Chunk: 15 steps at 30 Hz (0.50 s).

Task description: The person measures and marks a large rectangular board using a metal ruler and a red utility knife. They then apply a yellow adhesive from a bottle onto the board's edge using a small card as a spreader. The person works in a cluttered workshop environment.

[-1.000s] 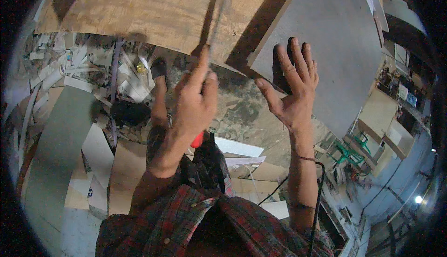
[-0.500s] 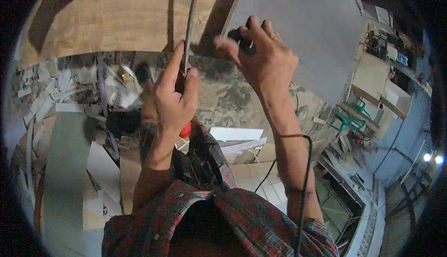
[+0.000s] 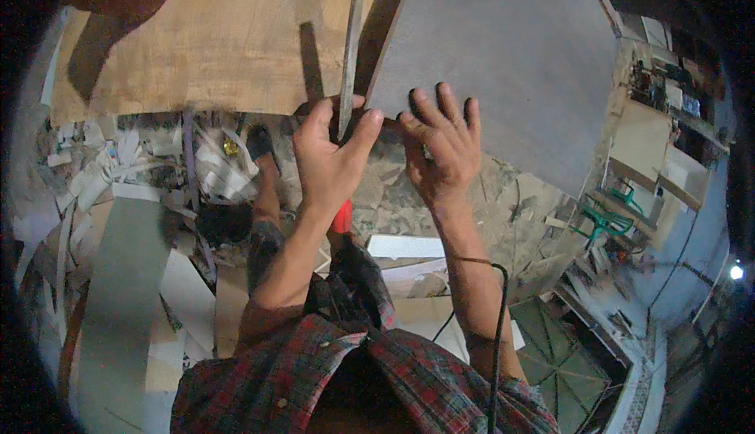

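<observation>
My left hand (image 3: 334, 147) is closed around a long, narrow, flat metal file (image 3: 351, 60), which points away from me between thumb and fingers. A red piece, apparently its handle (image 3: 342, 218), shows below the hand, in line with the blade. The file is beside the near left corner of a grey board (image 3: 495, 57); contact between them is hard to judge. My right hand (image 3: 444, 143) lies over that board's near edge, fingers stretched and spread across it. Its palm and part of the thumb are hidden.
Beneath the grey board extends a light wooden sheet (image 3: 197, 49). Offcuts and scraps (image 3: 118, 159) litter the floor on the left, beside a long grey-green panel (image 3: 118, 277). White strips (image 3: 405, 247) lie near my legs. A green frame (image 3: 605, 218) stands at right. A dark cable (image 3: 501, 332) crosses my right arm.
My left hand has shifted right with the file, toward the grey board's edge. The right hand has come down nearer to me, its fingers now spread on the board.
</observation>
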### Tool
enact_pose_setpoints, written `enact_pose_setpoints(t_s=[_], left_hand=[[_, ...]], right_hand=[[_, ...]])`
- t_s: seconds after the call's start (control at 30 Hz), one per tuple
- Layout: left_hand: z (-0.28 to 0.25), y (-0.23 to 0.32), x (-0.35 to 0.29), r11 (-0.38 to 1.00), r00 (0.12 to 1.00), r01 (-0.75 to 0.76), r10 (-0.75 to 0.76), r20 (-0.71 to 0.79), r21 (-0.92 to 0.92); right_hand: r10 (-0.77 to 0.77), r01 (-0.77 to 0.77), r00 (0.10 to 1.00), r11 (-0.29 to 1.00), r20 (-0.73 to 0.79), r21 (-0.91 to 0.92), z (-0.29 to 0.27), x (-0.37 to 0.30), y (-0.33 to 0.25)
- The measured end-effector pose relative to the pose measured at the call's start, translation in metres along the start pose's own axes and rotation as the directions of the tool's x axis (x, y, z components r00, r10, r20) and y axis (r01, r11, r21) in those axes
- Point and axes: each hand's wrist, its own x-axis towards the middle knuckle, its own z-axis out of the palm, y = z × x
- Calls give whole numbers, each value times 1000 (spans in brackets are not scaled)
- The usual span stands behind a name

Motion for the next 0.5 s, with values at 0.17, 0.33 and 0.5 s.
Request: enact_pose_setpoints(t_s=[0.17,0.33,0.5], left_hand=[[-7,0,3,991,997,60,-66,44,120],[-18,13,-1,913,942,319,-336,-25,-254],[-28,45,-67,978,928,13,65,367,-207]], right_hand=[[72,-3,943,978,325,-209,-3,3,-13],[174,-245,916,956,362,159,-47,-38,-74],[508,-496,839,567,195,657,-85,-88,-165]])
